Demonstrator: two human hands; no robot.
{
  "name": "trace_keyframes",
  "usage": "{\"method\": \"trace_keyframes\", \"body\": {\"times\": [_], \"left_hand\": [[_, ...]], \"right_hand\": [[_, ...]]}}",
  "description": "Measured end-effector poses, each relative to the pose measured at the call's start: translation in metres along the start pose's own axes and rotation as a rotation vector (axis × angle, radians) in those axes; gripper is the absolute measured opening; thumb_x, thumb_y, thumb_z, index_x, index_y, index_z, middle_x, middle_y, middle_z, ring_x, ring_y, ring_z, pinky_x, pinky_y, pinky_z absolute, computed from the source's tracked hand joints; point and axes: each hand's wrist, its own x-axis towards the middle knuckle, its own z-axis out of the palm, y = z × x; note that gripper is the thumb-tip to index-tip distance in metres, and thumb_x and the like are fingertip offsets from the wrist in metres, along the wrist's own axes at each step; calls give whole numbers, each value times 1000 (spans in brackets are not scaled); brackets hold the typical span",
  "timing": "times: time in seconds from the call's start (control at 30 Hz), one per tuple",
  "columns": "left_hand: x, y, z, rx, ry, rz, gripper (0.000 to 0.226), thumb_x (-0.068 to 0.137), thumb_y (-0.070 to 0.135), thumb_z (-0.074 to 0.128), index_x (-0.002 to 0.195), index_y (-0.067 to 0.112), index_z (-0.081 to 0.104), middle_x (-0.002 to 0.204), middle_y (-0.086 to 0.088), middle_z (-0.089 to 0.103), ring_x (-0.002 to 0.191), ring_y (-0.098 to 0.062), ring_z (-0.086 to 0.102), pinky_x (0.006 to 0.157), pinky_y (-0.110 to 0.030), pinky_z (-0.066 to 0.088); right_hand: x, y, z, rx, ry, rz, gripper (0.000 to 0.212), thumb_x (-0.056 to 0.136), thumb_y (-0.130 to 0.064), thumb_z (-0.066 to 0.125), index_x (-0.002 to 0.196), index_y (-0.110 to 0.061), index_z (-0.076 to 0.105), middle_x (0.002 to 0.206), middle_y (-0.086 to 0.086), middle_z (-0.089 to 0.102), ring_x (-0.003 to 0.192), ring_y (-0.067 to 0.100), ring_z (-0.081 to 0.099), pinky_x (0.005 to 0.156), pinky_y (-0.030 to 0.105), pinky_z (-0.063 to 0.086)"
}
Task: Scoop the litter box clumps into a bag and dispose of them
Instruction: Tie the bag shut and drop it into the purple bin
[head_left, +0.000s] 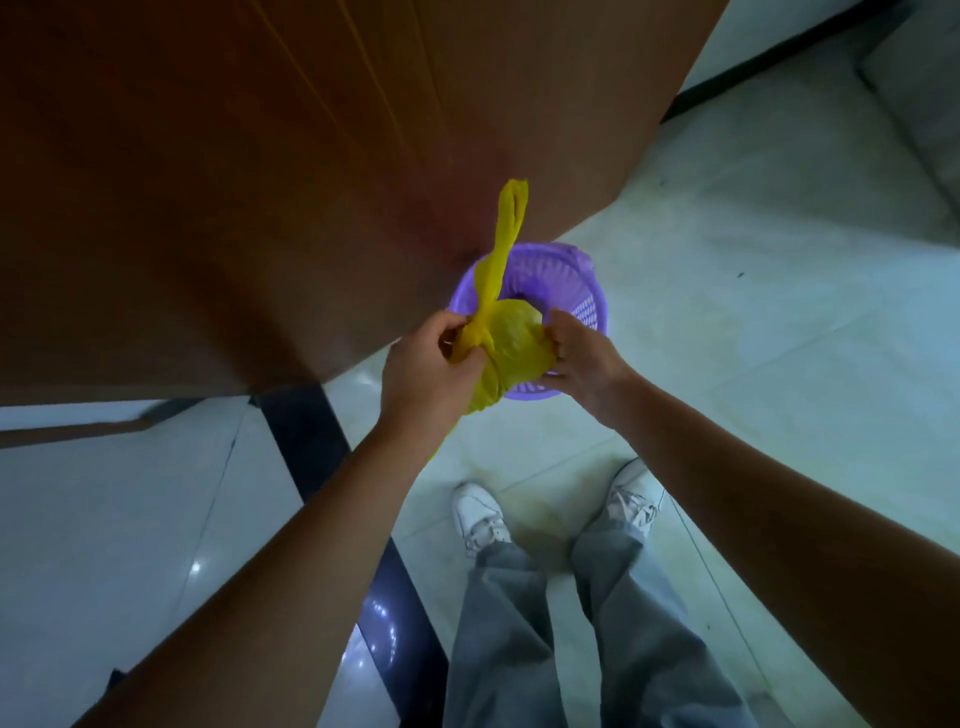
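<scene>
We are standing on a pale tiled floor (753, 322) crossed by a dark strip (306, 441), with a brown wooden door (234, 182) rising at the far left and a purple basket (576, 275) at its foot. Over the basket our hands are holding a yellow bag (517, 343): the left hand (428, 366) is gripping its twisted neck and the right hand (584, 358) is pinching its right side. Its long handle loop is stretching toward the far side.

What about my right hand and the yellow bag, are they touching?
Touching. The head view shows the right hand with its fingers curled into the side of the yellow bag, pinching the plastic with no gap between them.
</scene>
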Motion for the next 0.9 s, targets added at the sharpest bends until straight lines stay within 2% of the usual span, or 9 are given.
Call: {"method": "trace_keyframes", "body": {"times": [0.1, 0.23, 0.37, 0.47, 0.6, 0.73, 0.83, 0.9], "left_hand": [[13, -20, 22, 10, -12, -3, 30, 68, 35, 63, 97, 26, 68, 84, 7, 69, 82, -16, 65, 79, -40, 55], [25, -32, 34, 23, -7, 2, 29, 70, 33, 62, 96, 26, 68, 86, 7, 69, 83, -18, 65, 78, -41, 55], [44, -31, 31, 15, 43, 62, 22, 73, 29, 63, 95, 29, 66, 86, 9, 68, 84, -19, 65, 76, -42, 55], [65, -27, 30, 1, 53, 101, 21, 77, 19, 68, 93, 32, 63, 79, 13, 63, 78, -16, 62, 70, -39, 54], [100, -32, 47, -26, 30, 139, 22, 77, 13, 71, 96, 23, 65, 79, 8, 63, 75, -17, 62, 68, -38, 54], [134, -53, 83, 11, -10, 149, 21, 73, 20, 70, 93, 25, 64, 82, 7, 66, 79, -21, 65, 72, -41, 55], [152, -77, 113, 51, -52, 149, 21, 70, 25, 65, 90, 22, 62, 82, 6, 67, 80, -26, 64, 70, -44, 54], [160, -94, 131, 69, -61, 128, 21, 70, 28, 63, 89, 21, 62, 79, 6, 66, 78, -27, 64, 68, -44, 54]], "right_hand": [[25, 17, -9, 18, -24, 4, 39, 104, -39, 38, 121, -12, 61, 104, 5, 68, 84, 15, 66, 59, 23, 54], [44, 28, -13, 39, -19, 20, 36, 103, -37, 39, 116, -13, 62, 107, 8, 67, 84, 17, 65, 66, 28, 54], [54, 15, -9, 49, -37, -37, 35, 105, -35, 37, 116, -13, 61, 100, 2, 67, 84, 13, 65, 61, 24, 53], [68, -8, 1, 64, -23, -80, 26, 104, -32, 42, 105, -15, 61, 97, 3, 65, 82, 12, 63, 59, 24, 54], [102, -27, 5, -87, 3, -166, 22, 103, -25, 43, 87, -22, 56, 89, -4, 59, 72, 6, 58, 57, 19, 54], [149, -21, -2, -144, 6, -140, 18, 104, -27, 42, 96, -21, 58, 97, -1, 59, 75, 8, 59, 66, 24, 55], [181, -8, -11, -154, 54, -127, 23, 105, -27, 41, 86, -22, 54, 86, -6, 56, 72, 7, 56, 67, 24, 52], [202, 2, -14, -164, 80, -116, 17, 104, -26, 41, 97, -20, 55, 84, -6, 55, 71, 7, 55, 67, 26, 52]]}}
